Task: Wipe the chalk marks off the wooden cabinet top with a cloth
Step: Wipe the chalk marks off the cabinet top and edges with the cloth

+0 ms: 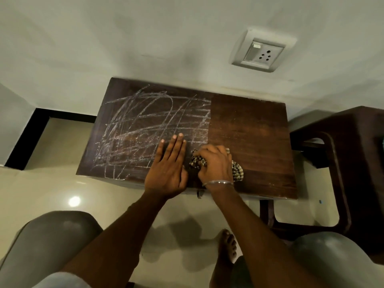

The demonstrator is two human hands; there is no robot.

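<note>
Two hands are at the near edge of the cabinet top [249, 132]. L hand [168, 167] lies flat, palm down, fingers straight & together, approx. midway along the near edge, holding nothing. R hand [216, 165] sits just beside it, fingers curled round a bunched checked cloth [238, 173], pressing it onto the wood; cloth pokes out at both sides of the fist. Chalk marks [145, 121] cover the left part of the top, white scribbled lines running from far edge to near edge; the right part shows bare dark wood, w/ a straight boundary between. Thin bangle [218, 182] on the R wrist. Wall socket [264, 51] sits above the far right corner; dark stool [342, 142] stands beside the right edge.
</note>
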